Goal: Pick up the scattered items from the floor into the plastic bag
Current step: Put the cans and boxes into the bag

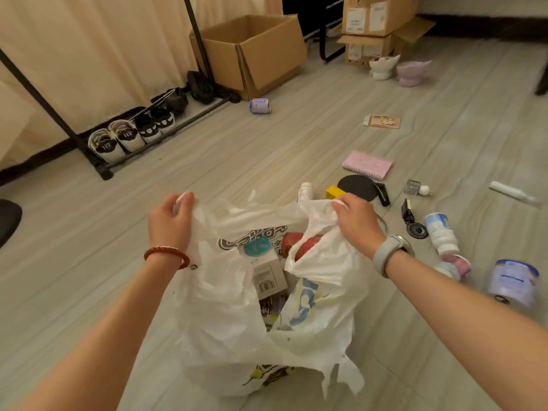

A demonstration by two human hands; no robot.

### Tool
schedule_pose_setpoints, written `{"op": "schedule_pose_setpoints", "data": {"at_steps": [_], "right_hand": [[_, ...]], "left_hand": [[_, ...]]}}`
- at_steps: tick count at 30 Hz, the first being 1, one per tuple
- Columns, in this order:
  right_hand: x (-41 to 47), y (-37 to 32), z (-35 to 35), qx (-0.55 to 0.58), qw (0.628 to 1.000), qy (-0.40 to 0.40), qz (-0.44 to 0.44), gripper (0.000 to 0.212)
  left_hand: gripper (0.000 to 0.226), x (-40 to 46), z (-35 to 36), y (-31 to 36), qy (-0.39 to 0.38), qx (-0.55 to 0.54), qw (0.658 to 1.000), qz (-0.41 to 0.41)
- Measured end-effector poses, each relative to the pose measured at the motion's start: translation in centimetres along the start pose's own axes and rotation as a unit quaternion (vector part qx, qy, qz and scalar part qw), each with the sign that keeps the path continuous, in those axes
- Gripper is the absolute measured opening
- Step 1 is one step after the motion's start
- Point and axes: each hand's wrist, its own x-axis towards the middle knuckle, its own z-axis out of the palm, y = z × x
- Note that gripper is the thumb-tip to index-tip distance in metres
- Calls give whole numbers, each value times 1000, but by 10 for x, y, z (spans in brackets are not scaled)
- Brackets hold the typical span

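The plastic bag point(237, 307) stands on the floor point(89, 262) between the person's forearms, its mouth pulled wide. The left hand point(170, 221) is clamped on one handle and the right hand point(357, 222) on the other, the two hands held well apart. Inside the bag a grey box point(268, 274) with a barcode and a red item point(302, 243) show.

Just right of the right wrist lie a white bottle point(440, 232) on its side, a black round pendant point(415, 229), a pink-lidded jar point(458, 264) and a large tin point(514, 281).

Just beyond the right hand, partly hidden by the bag's rim, are a small white bottle point(305, 191), a yellow box point(335, 192) and a black paddle point(360, 188); a pink spiral notebook point(367, 164) lies behind them, and a white tube point(513, 192) well off to the right.

Farther out are a card point(382, 121) and a small can point(260, 105) on its side.

Beyond the left hand, shoes point(133, 134) line a black rack point(98, 161) by the curtain point(89, 54). An open cardboard box point(252, 54) sits at the back.
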Motion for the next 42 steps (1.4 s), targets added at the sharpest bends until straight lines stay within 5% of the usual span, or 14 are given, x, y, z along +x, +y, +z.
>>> {"op": "schedule_pose_setpoints", "data": {"at_steps": [4, 8, 14, 18, 20, 23, 29, 33, 36, 40, 42], "right_hand": [[-20, 29, -2, -205, 966, -150, -39, 34], [-49, 59, -9, -364, 892, -257, -78, 48], [-58, 47, 4, -422, 851, -280, -139, 35], [-68, 34, 21, -354, 850, -329, -211, 54], [-81, 46, 26, -403, 789, -390, -250, 67], [-103, 80, 21, -469, 721, -372, -349, 81], [-102, 124, -19, -485, 751, -387, -224, 71], [-104, 129, -16, -481, 759, -385, -212, 62], [-103, 119, -5, -502, 780, -297, -226, 58], [-94, 102, 6, -478, 804, -175, -308, 45], [-91, 90, 12, -463, 797, -182, -342, 41]], "left_hand": [[29, -24, -9, -27, -85, 256, 957, 109], [41, -60, -14, -67, -248, 469, 841, 102], [103, -73, -10, -73, -343, 456, 798, 194], [75, -109, 1, -91, -401, 502, 693, 327], [65, -133, -2, -109, -370, 486, 717, 337], [66, -156, -14, -132, -350, 453, 750, 331], [44, -177, -60, -198, -421, 479, 677, 367], [39, -156, -53, -169, -302, 449, 744, 391], [18, -156, -26, -129, -196, 382, 778, 459], [18, -153, 3, -102, -112, 351, 780, 506], [34, -146, 14, -96, -102, 411, 774, 471]]}}
